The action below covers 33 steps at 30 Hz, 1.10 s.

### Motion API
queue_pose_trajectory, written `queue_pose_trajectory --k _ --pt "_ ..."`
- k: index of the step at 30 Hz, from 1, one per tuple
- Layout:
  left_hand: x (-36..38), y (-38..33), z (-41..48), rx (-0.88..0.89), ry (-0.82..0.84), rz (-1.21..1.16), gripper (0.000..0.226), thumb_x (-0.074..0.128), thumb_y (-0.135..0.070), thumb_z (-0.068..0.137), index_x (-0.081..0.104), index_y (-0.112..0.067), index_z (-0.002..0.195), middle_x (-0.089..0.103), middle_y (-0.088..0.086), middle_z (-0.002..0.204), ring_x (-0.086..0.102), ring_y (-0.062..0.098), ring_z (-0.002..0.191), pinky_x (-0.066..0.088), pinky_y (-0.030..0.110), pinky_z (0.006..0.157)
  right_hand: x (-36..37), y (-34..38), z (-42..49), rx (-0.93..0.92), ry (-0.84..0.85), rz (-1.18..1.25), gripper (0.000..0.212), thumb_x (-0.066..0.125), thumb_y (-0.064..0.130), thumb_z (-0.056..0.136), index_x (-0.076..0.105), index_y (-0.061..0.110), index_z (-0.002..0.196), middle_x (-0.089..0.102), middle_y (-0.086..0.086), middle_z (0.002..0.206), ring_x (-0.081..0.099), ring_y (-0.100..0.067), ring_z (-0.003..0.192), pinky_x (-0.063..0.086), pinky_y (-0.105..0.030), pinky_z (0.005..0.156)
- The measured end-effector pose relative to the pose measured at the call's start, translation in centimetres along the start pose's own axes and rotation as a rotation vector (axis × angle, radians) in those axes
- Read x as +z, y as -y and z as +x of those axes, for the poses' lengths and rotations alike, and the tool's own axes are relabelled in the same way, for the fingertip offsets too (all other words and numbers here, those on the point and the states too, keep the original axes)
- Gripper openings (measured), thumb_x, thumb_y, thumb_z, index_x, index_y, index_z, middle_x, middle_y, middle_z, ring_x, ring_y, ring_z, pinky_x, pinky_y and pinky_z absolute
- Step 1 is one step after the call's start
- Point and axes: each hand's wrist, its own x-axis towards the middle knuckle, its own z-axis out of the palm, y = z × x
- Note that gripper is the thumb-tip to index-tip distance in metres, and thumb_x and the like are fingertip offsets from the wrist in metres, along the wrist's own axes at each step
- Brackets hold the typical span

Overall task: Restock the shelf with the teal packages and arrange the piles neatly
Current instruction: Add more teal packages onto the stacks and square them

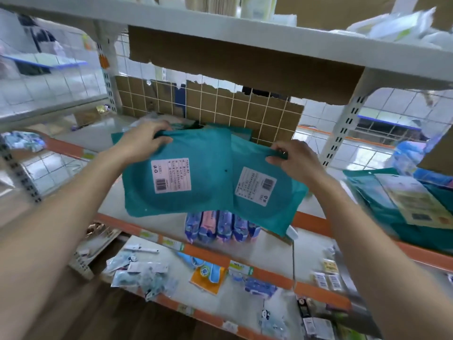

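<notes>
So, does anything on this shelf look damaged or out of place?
The back cardboard has a ragged, torn top edge. The teal packages, gripped by the left hand and right hand, overlap at different tilts. Small packets lie scattered on the lower shelf.

Over the shelf [313, 204], 2 packages [196, 200] overlapping, left hand [144, 141] and right hand [294, 160] on their far edges; stack [240, 131] behind, another pile [382, 204] at right.

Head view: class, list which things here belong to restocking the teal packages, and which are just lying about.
Belongs to the job: left hand gripping left teal package; right hand pinching right teal package; teal pile at the right; shelf.
Just lying about: blue-and-pink packs; orange packet; torn cardboard.
</notes>
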Motion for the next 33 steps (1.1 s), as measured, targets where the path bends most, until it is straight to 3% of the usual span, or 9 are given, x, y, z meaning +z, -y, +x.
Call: queue_pose_trajectory --k 5,8,10,16,18,21,26,29,33 --pt "-1.2 4.7 1.5 -0.073 -0.085 -0.057 0.009 0.05 -0.015 0.095 0.058 -0.012 0.096 0.054 0.004 0.097 0.051 0.024 0.091 0.032 0.03 0.076 1.6 2.0 4.2 -0.066 0.0 0.099 0.006 0.064 0.028 0.087 0.06 0.025 0.084 0.057 0.009 0.081 0.053 -0.014 0.08 0.036 -0.029 0.07" --pt "-2.3 7.3 3.1 -0.155 -0.142 -0.075 0.015 0.048 -0.016 0.096 0.059 -0.009 0.102 0.055 0.006 0.097 0.05 0.024 0.09 0.035 0.033 0.077 2.4 3.0 7.5 -0.089 0.033 0.155 0.012 0.067 0.025 0.085 0.067 0.017 0.094 0.063 0.002 0.089 0.057 -0.018 0.088 0.044 -0.036 0.08" --pt "-3.0 9.6 4.6 -0.181 -0.18 -0.08 0.011 0.048 -0.015 0.095 0.058 -0.009 0.095 0.055 0.009 0.093 0.052 0.026 0.089 0.035 0.034 0.076 2.9 3.9 9.8 -0.105 0.073 0.209 0.014 0.067 0.019 0.084 0.067 0.011 0.095 0.064 -0.004 0.092 0.059 -0.02 0.089 0.044 -0.037 0.083" --pt "-4.0 14.9 9.6 -0.272 -0.248 -0.018 0.016 0.049 -0.011 0.095 0.06 -0.001 0.091 0.06 0.022 0.097 0.05 0.026 0.086 0.034 0.034 0.075 3.1 5.6 15.2 -0.146 0.142 0.281 0.006 0.066 0.013 0.085 0.064 0.009 0.091 0.061 -0.004 0.084 0.055 -0.015 0.078 0.037 -0.025 0.069" --pt "-3.7 15.9 10.7 -0.319 -0.307 -0.068 0.017 0.048 -0.01 0.095 0.061 0.002 0.097 0.06 0.026 0.102 0.054 0.034 0.091 0.036 0.037 0.076 3.5 5.7 16.5 -0.128 0.152 0.286 0.011 0.065 0.012 0.086 0.065 0.004 0.093 0.062 -0.007 0.088 0.055 -0.016 0.08 0.038 -0.022 0.064" --pt "-3.3 16.8 12.2 -0.467 -0.358 -0.177 0.02 0.049 -0.012 0.095 0.06 0.003 0.102 0.057 0.027 0.111 0.053 0.043 0.105 0.042 0.045 0.085 4.2 5.8 17.9 -0.072 0.146 0.323 0.011 0.066 0.011 0.085 0.066 0.004 0.093 0.063 -0.009 0.09 0.056 -0.017 0.084 0.039 -0.022 0.068" --pt "-3.6 19.5 15.1 -0.564 -0.302 -0.242 0.026 0.05 -0.018 0.094 0.061 0.002 0.107 0.059 0.025 0.113 0.054 0.042 0.106 0.044 0.046 0.087 4.8 6.6 18.8 0.011 0.119 0.336 0.01 0.067 0.01 0.084 0.065 0.001 0.09 0.062 -0.01 0.085 0.055 -0.017 0.078 0.039 -0.023 0.066" --pt "-3.7 21.4 17.0 -0.554 -0.208 -0.241 0.032 0.052 -0.018 0.093 0.06 0.008 0.111 0.059 0.03 0.115 0.053 0.045 0.109 0.041 0.049 0.094 5.0 7.3 18.4 0.049 0.091 0.338 0.01 0.066 0.009 0.085 0.065 0.0 0.089 0.062 -0.012 0.083 0.053 -0.015 0.071 0.038 -0.015 0.058" --pt "-2.7 21.9 18.4 -0.558 -0.146 -0.252 0.035 0.05 -0.016 0.095 0.056 0.01 0.116 0.055 0.031 0.121 0.049 0.044 0.115 0.038 0.046 0.097 5.8 8.1 17.5 0.106 0.055 0.342 0.004 0.065 0.011 0.085 0.064 0.007 0.084 0.059 -0.003 0.07 0.053 0.0 0.056 0.037 -0.017 0.057"
